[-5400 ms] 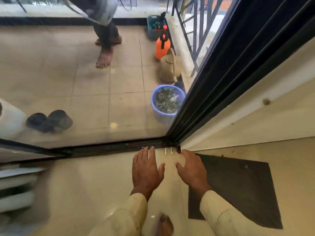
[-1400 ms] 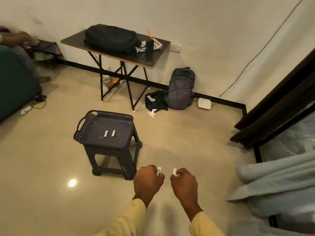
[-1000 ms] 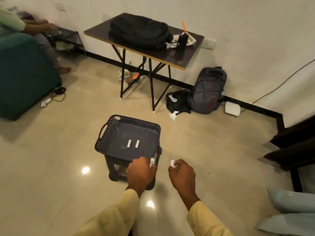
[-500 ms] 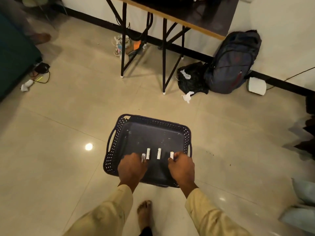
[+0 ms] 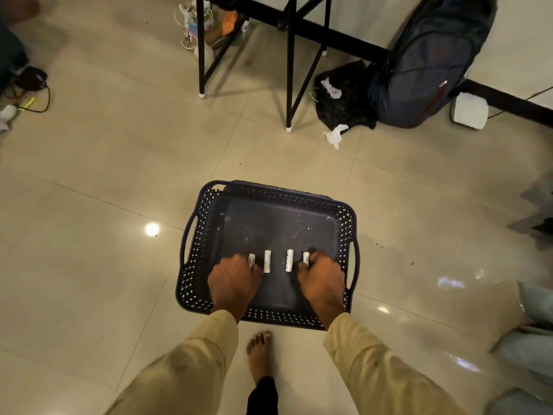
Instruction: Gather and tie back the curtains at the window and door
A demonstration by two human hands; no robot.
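Observation:
A dark perforated tray (image 5: pixel 191 283) stands on a stool below me. Four small white cylinders lie in a row on it. My left hand (image 5: pixel 233 283) is curled on the leftmost cylinder (image 5: pixel 251 260), and my right hand (image 5: pixel 321 280) is curled on the rightmost cylinder (image 5: pixel 305 257). The two middle cylinders (image 5: pixel 267 260) (image 5: pixel 289 260) lie free between my hands. Pale blue curtain fabric (image 5: pixel 535 339) shows at the right edge, and dark cloth (image 5: pixel 538 223) sits above it; neither is near my hands.
Black table legs (image 5: pixel 288 70) stand beyond the tray. A grey backpack (image 5: pixel 428 61), a black bag (image 5: pixel 344 97) and a white box (image 5: pixel 468 110) lie by the wall. Cables and litter (image 5: pixel 30 94) sit far left. My bare foot (image 5: pixel 260 354) is just below the tray.
I turned from the door, walked to the stool carrying one white cylinder in each hand, and lowered both hands onto the tray beside the two cylinders lying there.

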